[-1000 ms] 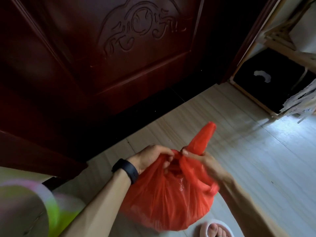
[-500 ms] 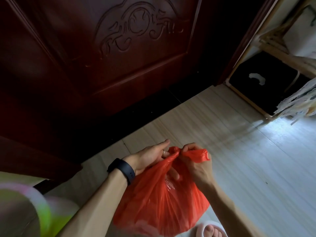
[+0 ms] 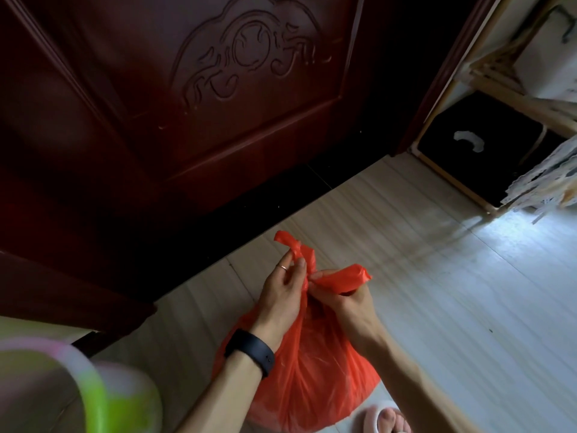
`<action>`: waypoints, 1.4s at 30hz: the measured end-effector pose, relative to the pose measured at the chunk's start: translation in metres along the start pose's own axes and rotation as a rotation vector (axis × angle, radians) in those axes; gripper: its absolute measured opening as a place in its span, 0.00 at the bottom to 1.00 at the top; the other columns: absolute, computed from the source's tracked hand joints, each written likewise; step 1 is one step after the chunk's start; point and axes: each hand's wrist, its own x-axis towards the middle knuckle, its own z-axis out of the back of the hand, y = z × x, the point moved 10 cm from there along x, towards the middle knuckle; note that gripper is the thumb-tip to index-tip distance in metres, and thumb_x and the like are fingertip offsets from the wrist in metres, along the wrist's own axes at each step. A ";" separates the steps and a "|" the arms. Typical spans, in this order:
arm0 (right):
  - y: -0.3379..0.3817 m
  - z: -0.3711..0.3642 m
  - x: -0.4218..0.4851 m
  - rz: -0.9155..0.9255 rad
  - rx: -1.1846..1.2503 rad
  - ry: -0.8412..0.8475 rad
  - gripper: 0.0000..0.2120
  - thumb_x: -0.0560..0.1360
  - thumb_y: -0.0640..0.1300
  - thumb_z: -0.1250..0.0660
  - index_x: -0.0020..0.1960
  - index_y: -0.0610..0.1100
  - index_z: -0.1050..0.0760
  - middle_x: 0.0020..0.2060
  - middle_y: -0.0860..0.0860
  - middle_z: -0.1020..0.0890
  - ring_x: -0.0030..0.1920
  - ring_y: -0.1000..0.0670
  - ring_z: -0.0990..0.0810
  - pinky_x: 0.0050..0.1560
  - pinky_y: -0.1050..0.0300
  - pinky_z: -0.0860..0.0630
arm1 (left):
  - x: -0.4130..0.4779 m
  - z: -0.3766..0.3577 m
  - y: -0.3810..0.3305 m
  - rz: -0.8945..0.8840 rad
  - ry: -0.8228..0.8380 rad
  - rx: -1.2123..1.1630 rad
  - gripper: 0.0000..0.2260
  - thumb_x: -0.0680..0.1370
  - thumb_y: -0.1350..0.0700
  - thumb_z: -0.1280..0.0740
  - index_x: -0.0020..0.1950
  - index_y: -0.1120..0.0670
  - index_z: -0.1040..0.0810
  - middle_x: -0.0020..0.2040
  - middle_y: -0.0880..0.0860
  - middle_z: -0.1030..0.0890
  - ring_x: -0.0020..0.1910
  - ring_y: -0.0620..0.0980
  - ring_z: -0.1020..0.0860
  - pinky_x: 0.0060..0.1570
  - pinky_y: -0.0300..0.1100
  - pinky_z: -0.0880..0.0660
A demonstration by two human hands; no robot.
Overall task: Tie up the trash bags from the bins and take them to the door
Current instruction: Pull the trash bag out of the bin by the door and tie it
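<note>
A full red plastic trash bag (image 3: 315, 379) sits on the pale floor just in front of the dark red carved door (image 3: 193, 98). My left hand (image 3: 282, 292), with a black band on the wrist, pinches one twisted handle strip that sticks up above the bag's neck. My right hand (image 3: 349, 304) grips the other strip, which points out to the right. The two strips cross between my hands at the bag's neck.
A wooden rack (image 3: 452, 179) with a black fabric box (image 3: 487, 151) stands at the right beside the door frame. A blurred green and pink thing (image 3: 71, 392) fills the lower left. My slippered foot (image 3: 390, 420) is beside the bag.
The two handle strips have been drawn apart: one now sticks up from my left fingers and the other points right from my right hand. Both hands have shifted slightly right.
</note>
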 end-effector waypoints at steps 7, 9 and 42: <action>-0.022 -0.002 -0.011 -0.286 0.262 -0.134 0.21 0.82 0.52 0.40 0.41 0.35 0.24 0.45 0.44 0.13 0.47 0.45 0.14 0.48 0.49 0.19 | -0.012 0.003 0.015 0.285 -0.149 -0.624 0.15 0.82 0.61 0.41 0.50 0.52 0.14 0.47 0.60 0.17 0.38 0.53 0.18 0.34 0.40 0.21; -0.024 -0.005 -0.012 -0.367 0.499 -0.137 0.23 0.83 0.53 0.44 0.33 0.42 0.32 0.34 0.45 0.18 0.41 0.44 0.14 0.43 0.50 0.19 | -0.019 0.004 0.021 0.392 -0.154 -0.747 0.17 0.80 0.63 0.43 0.40 0.58 0.16 0.40 0.64 0.20 0.34 0.57 0.19 0.33 0.41 0.20; -0.064 0.042 -0.082 -0.088 -0.872 -0.093 0.37 0.74 0.75 0.59 0.66 0.55 0.26 0.75 0.50 0.31 0.74 0.45 0.37 0.74 0.47 0.43 | -0.066 0.049 0.029 -0.122 -0.209 0.459 0.25 0.81 0.38 0.48 0.71 0.50 0.28 0.70 0.47 0.29 0.72 0.44 0.33 0.73 0.45 0.38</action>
